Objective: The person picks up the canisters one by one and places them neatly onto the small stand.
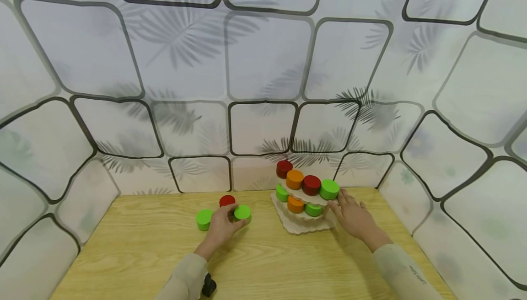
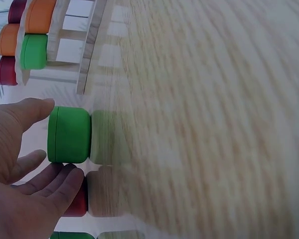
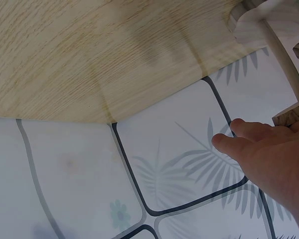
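My left hand has its thumb and fingers around the sides of a green round lidded box, which sits on the table. In the left wrist view, that green box lies between the thumb and the fingers. A red round box and another green one are close beside it. My right hand is at the right edge of a tiered wooden stand, fingers stretched out. Red, orange and green round boxes stand on its tiers. The right wrist view shows the fingers near a tier's edge.
The wooden table meets patterned walls at the back and both sides. A small black object shows by the left sleeve. The stand is near the back wall, right of the loose boxes.
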A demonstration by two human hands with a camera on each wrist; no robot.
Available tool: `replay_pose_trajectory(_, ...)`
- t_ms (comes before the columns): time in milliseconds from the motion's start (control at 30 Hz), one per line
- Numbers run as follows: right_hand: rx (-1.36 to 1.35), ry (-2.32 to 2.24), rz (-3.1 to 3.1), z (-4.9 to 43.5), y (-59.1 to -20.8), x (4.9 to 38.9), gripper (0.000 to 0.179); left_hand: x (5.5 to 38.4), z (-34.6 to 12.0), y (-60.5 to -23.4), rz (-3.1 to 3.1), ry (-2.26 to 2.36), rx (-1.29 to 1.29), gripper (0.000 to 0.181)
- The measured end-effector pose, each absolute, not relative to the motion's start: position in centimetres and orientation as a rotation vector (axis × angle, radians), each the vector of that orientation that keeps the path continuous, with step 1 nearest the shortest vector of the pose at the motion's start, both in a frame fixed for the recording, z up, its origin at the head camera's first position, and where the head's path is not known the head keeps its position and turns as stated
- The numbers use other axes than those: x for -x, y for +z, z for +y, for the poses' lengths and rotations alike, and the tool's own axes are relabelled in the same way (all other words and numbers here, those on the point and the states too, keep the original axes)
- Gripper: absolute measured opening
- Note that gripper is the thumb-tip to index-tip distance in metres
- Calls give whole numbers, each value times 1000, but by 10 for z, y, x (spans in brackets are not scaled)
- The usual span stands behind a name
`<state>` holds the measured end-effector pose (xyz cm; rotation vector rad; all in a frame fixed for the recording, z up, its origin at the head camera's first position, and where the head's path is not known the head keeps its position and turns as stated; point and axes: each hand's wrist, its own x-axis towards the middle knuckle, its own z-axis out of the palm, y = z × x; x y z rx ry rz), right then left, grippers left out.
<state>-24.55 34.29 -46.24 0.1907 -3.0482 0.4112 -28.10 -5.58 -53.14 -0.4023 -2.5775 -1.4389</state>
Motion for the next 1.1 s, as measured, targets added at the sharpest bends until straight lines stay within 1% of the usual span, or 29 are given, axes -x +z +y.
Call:
replay_pose_trajectory(500, -190, 415, -3039, 344, -465, 246, 76, 287, -53, -538, -2624, -1333, 376, 64)
replay_pose_trajectory(1100, -197, 402, -3043, 341, -460, 243, 72, 284, -49, -539, -2620, -1359, 373, 59)
